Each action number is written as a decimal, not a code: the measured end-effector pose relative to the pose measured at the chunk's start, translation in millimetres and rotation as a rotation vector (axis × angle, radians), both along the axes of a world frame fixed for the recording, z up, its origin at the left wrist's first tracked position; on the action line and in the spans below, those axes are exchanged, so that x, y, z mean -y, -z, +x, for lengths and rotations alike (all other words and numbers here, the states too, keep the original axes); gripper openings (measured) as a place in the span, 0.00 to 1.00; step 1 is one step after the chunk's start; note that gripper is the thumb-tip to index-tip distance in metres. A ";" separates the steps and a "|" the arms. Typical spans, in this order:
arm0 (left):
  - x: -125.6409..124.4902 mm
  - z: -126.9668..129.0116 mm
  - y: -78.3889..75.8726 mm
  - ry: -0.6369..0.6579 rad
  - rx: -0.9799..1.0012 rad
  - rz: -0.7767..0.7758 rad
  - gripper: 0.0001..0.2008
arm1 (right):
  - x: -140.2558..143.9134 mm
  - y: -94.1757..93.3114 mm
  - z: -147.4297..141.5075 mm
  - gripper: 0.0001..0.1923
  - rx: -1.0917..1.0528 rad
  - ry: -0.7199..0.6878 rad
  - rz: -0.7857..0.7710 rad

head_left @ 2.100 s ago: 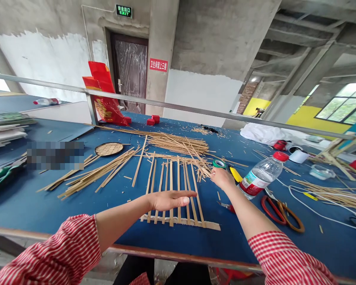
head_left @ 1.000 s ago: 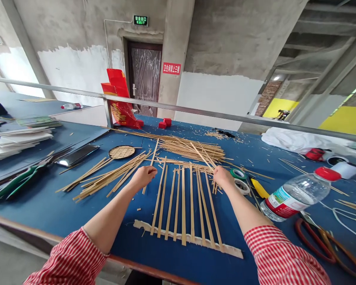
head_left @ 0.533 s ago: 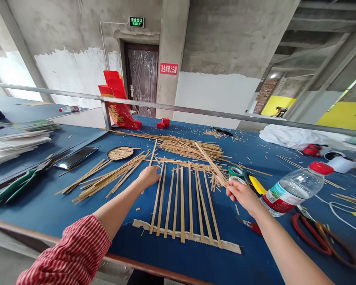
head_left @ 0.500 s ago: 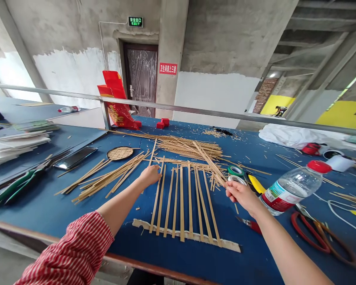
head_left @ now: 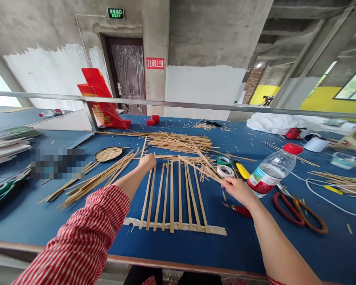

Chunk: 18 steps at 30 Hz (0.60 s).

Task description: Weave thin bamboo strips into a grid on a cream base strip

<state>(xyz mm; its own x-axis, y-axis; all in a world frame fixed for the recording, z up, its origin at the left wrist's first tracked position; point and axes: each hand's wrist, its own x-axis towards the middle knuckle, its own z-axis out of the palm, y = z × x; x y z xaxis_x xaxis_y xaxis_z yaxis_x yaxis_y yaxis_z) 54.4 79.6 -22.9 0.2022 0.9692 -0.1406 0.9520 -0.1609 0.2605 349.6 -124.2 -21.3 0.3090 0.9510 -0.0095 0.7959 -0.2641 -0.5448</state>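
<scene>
Strips (head_left: pixel 172 198) lie on the worktop (head_left: pixel 166 251) in a spaced row before the person, long axes near to far, drawing closer at the far ends. Near ends cross a pale band (head_left: pixel 221 230) set left to right.

Knife (head_left: pixel 240 210) to the right of the row, end of its handle lost behind the right forearm.

Right hand (head_left: pixel 235 190) off the row's right side, pinched narrow on the near end of a slim bunch (head_left: pixel 210 171). Key relation: row lies leftward of this hand; bunch slants left and away, askew to the row's axis, toward the far right ends. Grasped tips hidden inside the fingers. Bottle (head_left: pixel 269 170) just beyond the wrist.

Left hand (head_left: pixel 148 161) at the row's far left corner, over or just beside the leftmost strips; judged the nearer of the two to the row. Fingers curled in, tips out of sight; cannot tell whether anything is gripped. A single strip (head_left: pixel 144 145) shows past the knuckles, the rest of it behind the hand.

Farther: pile (head_left: pixel 180 142) beyond the row. Hard to make out where bunch ends and pile begins. To the left, a pixelated patch masks whatever lies beside the round mat (head_left: pixel 108 154); green-handled tool (head_left: pixel 5 194) cut off at the frame edge.
</scene>
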 end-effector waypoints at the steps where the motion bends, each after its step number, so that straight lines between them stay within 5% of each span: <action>1: -0.8 1.3 0.4 -0.017 -0.021 -0.013 0.15 | 0.8 -1.4 1.6 0.18 0.018 0.009 -0.017; 18: -8.7 7.6 7.4 -0.070 -0.067 -0.060 0.15 | 14.4 -7.8 37.7 0.19 0.127 0.065 -0.129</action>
